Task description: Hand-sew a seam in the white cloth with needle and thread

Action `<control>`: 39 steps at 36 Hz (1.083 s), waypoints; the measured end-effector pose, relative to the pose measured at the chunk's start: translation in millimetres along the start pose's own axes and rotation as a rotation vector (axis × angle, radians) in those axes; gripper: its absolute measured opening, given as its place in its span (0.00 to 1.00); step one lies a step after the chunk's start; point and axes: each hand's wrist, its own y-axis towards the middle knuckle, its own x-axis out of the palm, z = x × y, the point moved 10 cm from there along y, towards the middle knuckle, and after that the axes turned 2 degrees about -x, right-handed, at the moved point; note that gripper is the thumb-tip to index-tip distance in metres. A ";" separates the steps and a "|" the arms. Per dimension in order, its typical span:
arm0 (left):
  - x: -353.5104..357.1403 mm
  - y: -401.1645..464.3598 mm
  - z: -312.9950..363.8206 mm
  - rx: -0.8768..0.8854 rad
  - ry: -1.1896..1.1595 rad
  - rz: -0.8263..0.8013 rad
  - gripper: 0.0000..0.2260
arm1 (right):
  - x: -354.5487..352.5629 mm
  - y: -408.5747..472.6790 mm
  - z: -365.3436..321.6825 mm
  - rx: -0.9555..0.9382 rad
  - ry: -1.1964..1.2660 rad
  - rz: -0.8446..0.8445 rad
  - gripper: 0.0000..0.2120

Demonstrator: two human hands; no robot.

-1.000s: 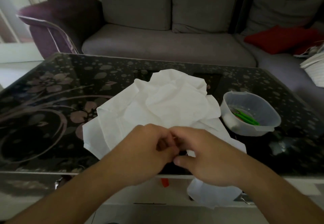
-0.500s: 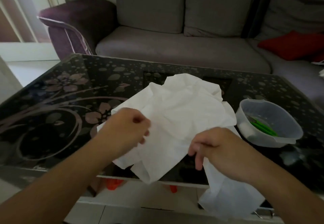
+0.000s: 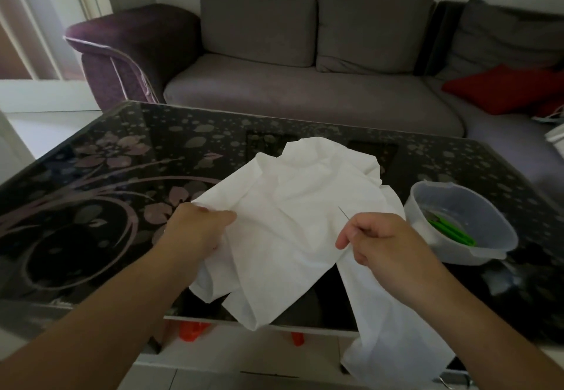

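Observation:
A crumpled white cloth (image 3: 299, 206) lies on the dark floral glass table (image 3: 91, 176), and part of it hangs over the near edge. My left hand (image 3: 195, 231) grips the cloth's left edge, thumb on top. My right hand (image 3: 381, 243) pinches a thin needle (image 3: 344, 214) whose tip points up and to the left over the cloth. The same hand also touches the cloth's right fold. No thread can be made out.
A translucent plastic bowl (image 3: 488, 231) with a green tool (image 3: 451, 232) inside stands right of the cloth. A grey sofa (image 3: 305, 93) with a red cushion (image 3: 500, 88) runs behind the table. Orange objects (image 3: 190, 330) show under the table's near edge.
My hands, together at the cloth's near edge a second ago, have parted. The left now holds the left edge, the right has risen with the needle showing. The cloth is spread wider.

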 end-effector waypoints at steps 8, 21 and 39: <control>12.8 1.2 10.1 0.136 -0.189 -0.009 0.09 | -0.1 -3.2 -0.4 0.001 -0.010 0.002 0.17; -4.2 -50.8 56.9 0.399 -0.556 -0.281 0.09 | -44.1 -1.0 -28.5 -0.105 0.271 0.321 0.11; -46.0 -65.6 61.8 0.438 -0.566 -0.443 0.07 | -46.9 40.7 -25.1 -0.084 0.318 0.375 0.04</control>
